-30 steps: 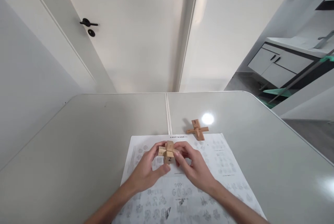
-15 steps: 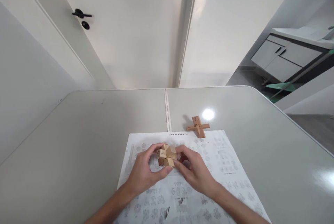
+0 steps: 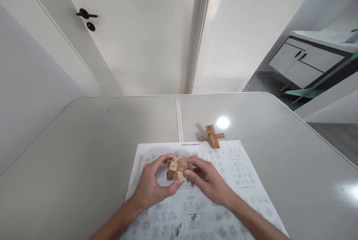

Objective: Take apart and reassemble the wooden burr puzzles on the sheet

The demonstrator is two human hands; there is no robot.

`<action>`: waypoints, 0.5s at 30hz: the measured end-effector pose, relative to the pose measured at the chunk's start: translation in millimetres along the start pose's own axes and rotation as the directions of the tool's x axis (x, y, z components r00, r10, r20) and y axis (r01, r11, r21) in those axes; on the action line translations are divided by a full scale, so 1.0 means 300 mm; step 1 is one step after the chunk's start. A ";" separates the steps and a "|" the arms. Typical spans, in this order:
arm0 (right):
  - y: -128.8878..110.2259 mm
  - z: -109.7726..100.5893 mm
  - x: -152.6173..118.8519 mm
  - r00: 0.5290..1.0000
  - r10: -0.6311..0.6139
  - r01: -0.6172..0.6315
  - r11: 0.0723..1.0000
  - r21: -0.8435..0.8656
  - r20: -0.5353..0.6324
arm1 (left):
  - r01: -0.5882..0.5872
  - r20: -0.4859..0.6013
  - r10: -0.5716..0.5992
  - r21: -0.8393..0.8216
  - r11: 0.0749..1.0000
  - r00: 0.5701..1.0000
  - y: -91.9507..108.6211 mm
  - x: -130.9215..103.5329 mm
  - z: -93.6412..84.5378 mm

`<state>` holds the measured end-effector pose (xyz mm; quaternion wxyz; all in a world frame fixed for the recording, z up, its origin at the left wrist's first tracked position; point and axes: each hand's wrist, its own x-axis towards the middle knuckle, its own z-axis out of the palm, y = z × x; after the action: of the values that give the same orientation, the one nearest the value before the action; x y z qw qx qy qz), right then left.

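Observation:
Between both hands is a light wooden block puzzle (image 3: 176,168) made of several interlocked pieces, with dark marks on two of its faces. My left hand (image 3: 152,184) grips it from the left, fingertips behind it and thumb at its lower front. From the right, my right hand (image 3: 208,180) pinches its side with thumb and fingers. The puzzle is held above a white printed sheet (image 3: 237,195) covered with small diagrams. Beyond the sheet's top edge lies a cross-shaped wooden piece (image 3: 212,136) with a dark mark, touched by neither hand.
The grey table (image 3: 69,165) has a seam (image 3: 179,119) running down its far half. A white door with a black handle (image 3: 86,14) stands past the far edge. At the right back is a white cabinet (image 3: 307,59).
The puzzle has shifted slightly left and is tilted a little differently. Both hands have moved slightly with it, still holding it.

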<state>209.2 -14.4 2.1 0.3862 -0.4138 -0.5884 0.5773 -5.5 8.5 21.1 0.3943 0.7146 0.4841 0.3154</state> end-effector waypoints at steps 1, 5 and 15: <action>0.002 -0.002 0.002 1.000 -0.001 0.001 1.000 0.004 0.005 | -0.009 -0.002 0.009 0.009 1.000 1.000 -0.001 -0.001 -0.001; 0.018 0.001 0.005 0.999 0.017 -0.015 0.998 0.063 -0.030 | -0.045 -0.019 0.046 0.040 0.998 0.999 -0.008 -0.003 0.002; 0.027 0.012 -0.002 1.000 -0.003 0.009 0.979 0.203 -0.030 | -0.050 -0.008 0.052 0.101 0.994 0.999 -0.015 0.000 -0.005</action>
<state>206.4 -16.2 -6.2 0.4368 -0.3789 -0.5219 0.6271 -8.6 9.9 17.9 0.3469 0.7441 0.4831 0.3042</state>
